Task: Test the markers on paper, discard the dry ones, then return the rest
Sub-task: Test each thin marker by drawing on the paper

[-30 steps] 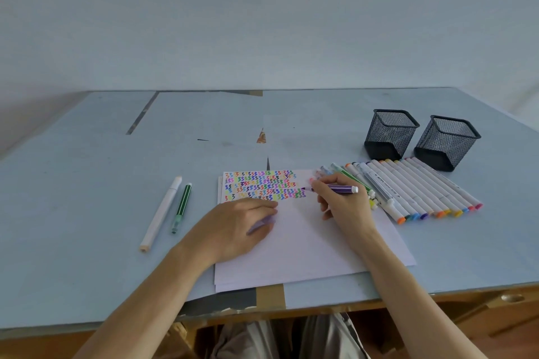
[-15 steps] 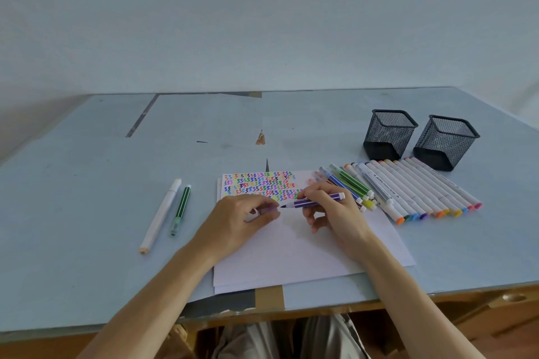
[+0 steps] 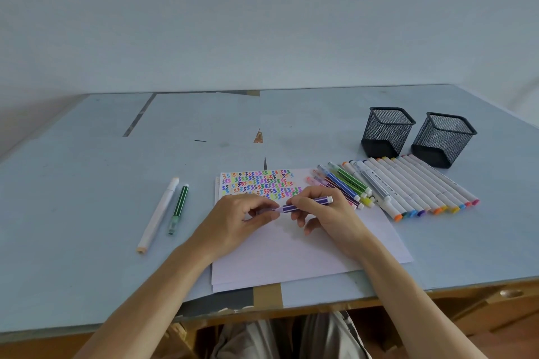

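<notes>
A purple striped marker [image 3: 309, 204] lies level above the white paper [image 3: 297, 248]. My right hand [image 3: 329, 216] grips its barrel. My left hand [image 3: 236, 221] pinches its pale purple cap [image 3: 272, 210], which sits at the marker's left end. Rows of coloured squiggles [image 3: 256, 183] fill the top of the sheet. To the right lies a row of several markers [image 3: 408, 189], thin striped ones beside thick white ones. Two markers lie apart on the left: a white one [image 3: 159, 214] and a green striped one [image 3: 178, 204].
Two black mesh pen cups [image 3: 386, 131] [image 3: 443, 138] stand at the back right, behind the marker row. The grey-blue table [image 3: 87, 183] has a taped patch at its near edge [image 3: 267, 296]. My knees show below the table's front edge.
My right hand lifted the purple marker off the squiggles and swung it level toward my left hand. My left hand rose from the paper with the cap and brought it to the marker's tip.
</notes>
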